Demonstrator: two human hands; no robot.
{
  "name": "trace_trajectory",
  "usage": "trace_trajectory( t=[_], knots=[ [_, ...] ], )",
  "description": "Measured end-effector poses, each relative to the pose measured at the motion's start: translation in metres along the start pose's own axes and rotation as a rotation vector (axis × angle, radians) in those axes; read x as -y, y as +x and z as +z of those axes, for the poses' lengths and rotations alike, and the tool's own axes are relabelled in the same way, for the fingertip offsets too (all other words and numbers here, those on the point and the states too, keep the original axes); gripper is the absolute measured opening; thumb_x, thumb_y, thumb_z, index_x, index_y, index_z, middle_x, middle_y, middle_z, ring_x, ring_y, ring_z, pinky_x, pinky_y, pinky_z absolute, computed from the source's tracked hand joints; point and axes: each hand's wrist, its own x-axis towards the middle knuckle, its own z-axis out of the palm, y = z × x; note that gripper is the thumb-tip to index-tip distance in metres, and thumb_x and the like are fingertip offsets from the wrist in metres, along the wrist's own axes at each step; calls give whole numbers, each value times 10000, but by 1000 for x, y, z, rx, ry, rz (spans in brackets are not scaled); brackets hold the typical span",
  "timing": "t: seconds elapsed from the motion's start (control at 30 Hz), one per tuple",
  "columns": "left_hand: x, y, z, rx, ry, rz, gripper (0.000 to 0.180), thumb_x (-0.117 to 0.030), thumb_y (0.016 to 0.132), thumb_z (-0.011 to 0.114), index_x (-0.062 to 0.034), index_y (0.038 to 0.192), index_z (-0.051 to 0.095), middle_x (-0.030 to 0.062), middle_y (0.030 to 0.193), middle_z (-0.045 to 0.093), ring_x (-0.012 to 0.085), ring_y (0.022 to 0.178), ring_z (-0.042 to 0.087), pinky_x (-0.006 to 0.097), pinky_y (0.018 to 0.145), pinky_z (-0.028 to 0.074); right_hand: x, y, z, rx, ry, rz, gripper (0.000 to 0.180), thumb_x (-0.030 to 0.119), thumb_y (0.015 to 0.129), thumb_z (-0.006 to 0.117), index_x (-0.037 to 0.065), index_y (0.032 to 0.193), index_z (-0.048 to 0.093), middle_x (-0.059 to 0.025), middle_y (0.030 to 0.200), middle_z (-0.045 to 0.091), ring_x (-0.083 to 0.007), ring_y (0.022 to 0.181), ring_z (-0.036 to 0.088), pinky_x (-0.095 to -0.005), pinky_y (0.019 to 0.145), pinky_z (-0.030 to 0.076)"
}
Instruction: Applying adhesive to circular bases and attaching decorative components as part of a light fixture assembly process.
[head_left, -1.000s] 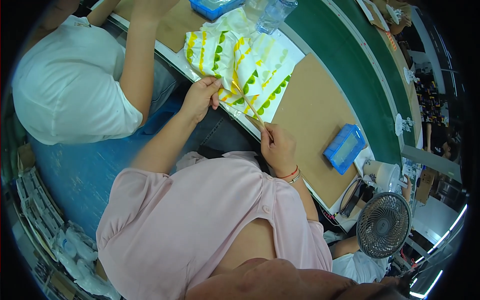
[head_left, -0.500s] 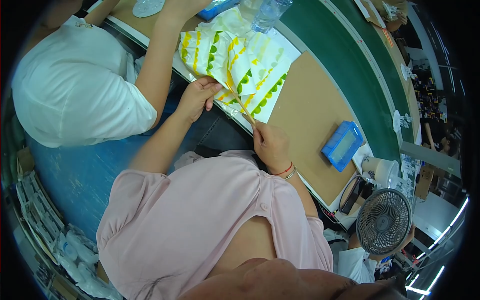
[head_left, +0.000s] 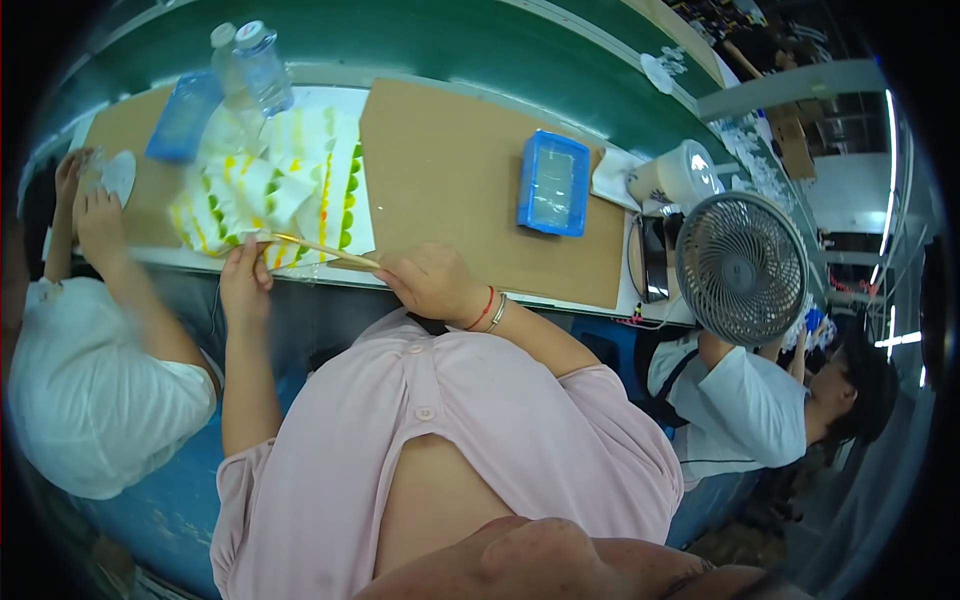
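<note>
A thin wooden stick (head_left: 318, 248) lies across the table edge, its tip under the white cloth with yellow and green stripes (head_left: 270, 195). The right hand (head_left: 432, 283) grips its near end with curled fingers; the left hand (head_left: 245, 277) pinches the cloth's edge, beside a blue tray (head_left: 553, 184).

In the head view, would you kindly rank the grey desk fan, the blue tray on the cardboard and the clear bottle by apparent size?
1. Grey desk fan
2. Blue tray
3. Clear bottle
The fisheye bend and the bottle's greater distance make the last two unsure.
</note>
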Motion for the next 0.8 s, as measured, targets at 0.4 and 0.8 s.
trace_trajectory(
  t=[0.4, 0.8],
  knots=[
    [5, -64, 32, -297, 203, 487, 494, -43, 886, 615, 4, 1301, 352, 91, 1165, 501, 105, 894, 482, 235, 772, 425, -34, -87, -126, -371, -234, 54, 487, -154, 778, 515, 29, 1225, 578, -144, 891, 653, -260, 756, 607, -345, 650, 485],
    [87, -55, 225, 806, 1217, 936, 762, -275, 739, 774, -54, 1368, 405, 182, 1399, 413, 354, 1318, 372, 542, 1126, 194, -94, -150, -109, -627, -30, 771, 307, 103, 991, 442, 16, 1263, 554, -176, 1119, 644, -273, 1036, 629, -337, 890, 483]
  ],
)
